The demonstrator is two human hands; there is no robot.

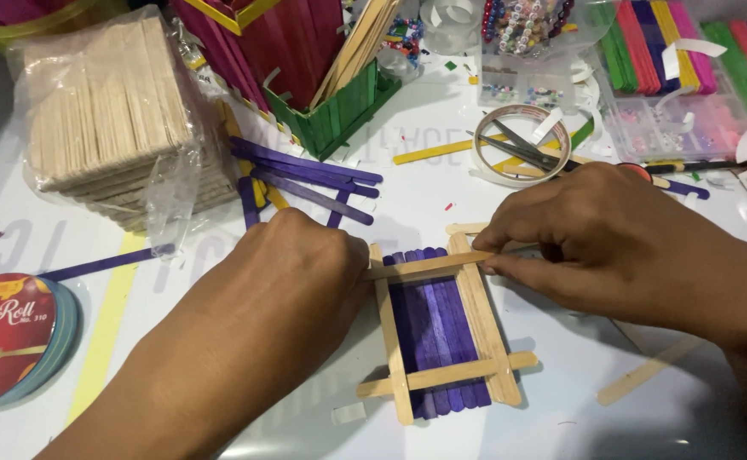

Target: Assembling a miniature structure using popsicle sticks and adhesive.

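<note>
A small panel of purple craft sticks (438,328) lies on the white table, framed by plain wooden sticks. A plain wooden stick (429,265) lies across its top end. My left hand (305,264) pinches that stick's left end. My right hand (599,226) pinches its right end with thumb and fingers. Another crosswise wooden stick (450,372) lies over the panel's near end.
A bagged stack of plain sticks (113,106) stands at the back left, loose purple sticks (309,175) beside it. A green and red stick box (326,102), scissors on a tape ring (522,145), coloured stick trays (689,60) and a ribbon roll (7,336) surround the work.
</note>
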